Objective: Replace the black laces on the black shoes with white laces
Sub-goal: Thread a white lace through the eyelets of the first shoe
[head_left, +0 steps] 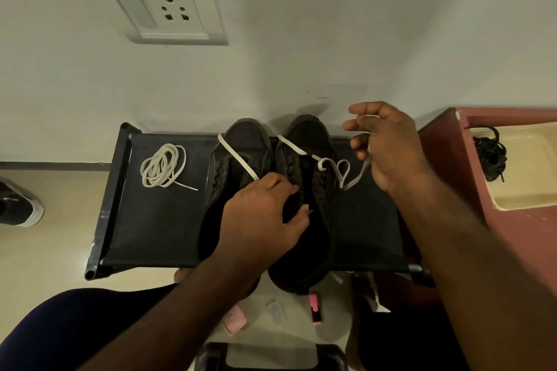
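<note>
The white lace (pixel 292 146), flat and probably limp and light, is part-threaded in the black shoe (pixel 313 135) on the rack (pixel 156 220); grip it near a stiff tip. The right hand (pixel 388 144) grasps its free length, and the left hand (pixel 259 220) pinches the shoe's eyelet flap.

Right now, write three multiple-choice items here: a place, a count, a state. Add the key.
1. The coiled white lace lies: A) on the black bench B) on the floor C) inside a shoe
2. Black shoes on the bench: A) one B) two C) three
3. The right hand: A) lies flat B) hangs empty C) pinches the threaded white lace
1A, it rests left of the shoes; 2B, a pair stands together; 3C, lace runs into its grip.
</note>
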A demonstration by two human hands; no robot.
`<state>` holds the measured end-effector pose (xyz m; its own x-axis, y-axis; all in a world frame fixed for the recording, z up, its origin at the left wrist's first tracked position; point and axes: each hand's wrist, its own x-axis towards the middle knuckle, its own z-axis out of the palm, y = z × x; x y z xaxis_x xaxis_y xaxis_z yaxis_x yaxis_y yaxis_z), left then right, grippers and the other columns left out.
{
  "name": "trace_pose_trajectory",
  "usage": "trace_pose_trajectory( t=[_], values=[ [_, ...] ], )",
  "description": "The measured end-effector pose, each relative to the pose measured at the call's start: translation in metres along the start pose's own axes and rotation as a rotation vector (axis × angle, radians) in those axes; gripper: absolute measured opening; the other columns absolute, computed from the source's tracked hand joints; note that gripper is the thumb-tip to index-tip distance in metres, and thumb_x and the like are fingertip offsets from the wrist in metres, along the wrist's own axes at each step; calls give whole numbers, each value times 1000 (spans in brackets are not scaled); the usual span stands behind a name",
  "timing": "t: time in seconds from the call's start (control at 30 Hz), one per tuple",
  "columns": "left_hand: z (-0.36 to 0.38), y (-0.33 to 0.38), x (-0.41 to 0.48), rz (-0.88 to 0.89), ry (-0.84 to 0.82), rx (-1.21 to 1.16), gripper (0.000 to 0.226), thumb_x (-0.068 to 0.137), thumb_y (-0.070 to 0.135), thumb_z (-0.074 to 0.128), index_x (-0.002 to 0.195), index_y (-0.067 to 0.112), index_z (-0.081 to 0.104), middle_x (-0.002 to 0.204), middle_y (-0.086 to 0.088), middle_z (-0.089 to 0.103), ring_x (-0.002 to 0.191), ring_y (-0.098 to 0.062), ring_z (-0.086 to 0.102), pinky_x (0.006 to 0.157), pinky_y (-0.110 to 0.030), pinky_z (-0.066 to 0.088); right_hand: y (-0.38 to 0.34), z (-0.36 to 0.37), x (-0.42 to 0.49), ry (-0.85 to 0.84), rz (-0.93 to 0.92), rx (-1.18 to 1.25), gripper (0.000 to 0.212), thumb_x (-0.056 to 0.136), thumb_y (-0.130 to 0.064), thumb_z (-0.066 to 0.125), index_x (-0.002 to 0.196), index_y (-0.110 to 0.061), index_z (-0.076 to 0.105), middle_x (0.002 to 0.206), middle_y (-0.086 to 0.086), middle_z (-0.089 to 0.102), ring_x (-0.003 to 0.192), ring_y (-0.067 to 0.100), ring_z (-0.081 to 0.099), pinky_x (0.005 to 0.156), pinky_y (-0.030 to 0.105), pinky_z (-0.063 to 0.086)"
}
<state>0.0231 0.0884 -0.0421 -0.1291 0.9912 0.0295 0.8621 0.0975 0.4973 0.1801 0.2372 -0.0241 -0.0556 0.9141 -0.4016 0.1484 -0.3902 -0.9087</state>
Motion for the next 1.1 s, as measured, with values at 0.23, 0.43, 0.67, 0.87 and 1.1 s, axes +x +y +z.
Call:
trace_pose_trajectory(
  t=[0.23, 0.43, 0.67, 0.87, 1.1],
  values=[
    [4, 0, 2, -11, 24, 20, 32, 79, 48, 58, 99, 25, 68, 96, 11, 64, 78, -12, 63, 61, -26, 49, 12, -10, -1, -395, -293, -835, 18, 88, -15, 71, 105, -21, 73, 96, -9, 70, 73, -8, 61, 69, 13, 44],
    [5, 0, 2, -9, 19, 18, 35, 79, 49, 56, 101, 25, 68, 97, 10, 63, 79, -13, 63, 61, -30, 51, 16, -1, -3, -403, -341, -850, 9, 84, -13, 76, 87, -21, 73, 83, -8, 69, 62, -5, 59, 61, 15, 41],
    [-3, -3, 7, 12, 20, -109, 34, 84, 54, 55, 94, 25, 70, 92, 13, 63, 73, -2, 58, 60, -22, 47, 9, -13, 2, -343, -287, -851, 18, 82, -10, 73, 85, -27, 70, 87, -6, 71, 77, 4, 67, 66, 15, 51],
    [-38, -30, 37, -398, 52, 24, 38, 87, 57, 60, 73, 23, 67, 72, 6, 61, 67, -13, 60, 61, -31, 51, 17, -11, 5, -281, -306, -818, 20, 100, -18, 54, 111, -21, 71, 106, -5, 70, 94, 5, 63, 84, 24, 49],
    [-31, -29, 53, -464, -242, 233, 38, 82, 55, 67, 81, 18, 63, 80, -1, 58, 80, -26, 63, 62, -32, 43, 22, -6, 2, -280, -331, -878, 20, 99, -17, 56, 106, -20, 74, 102, -6, 71, 85, 0, 61, 74, 10, 40]
  ],
)
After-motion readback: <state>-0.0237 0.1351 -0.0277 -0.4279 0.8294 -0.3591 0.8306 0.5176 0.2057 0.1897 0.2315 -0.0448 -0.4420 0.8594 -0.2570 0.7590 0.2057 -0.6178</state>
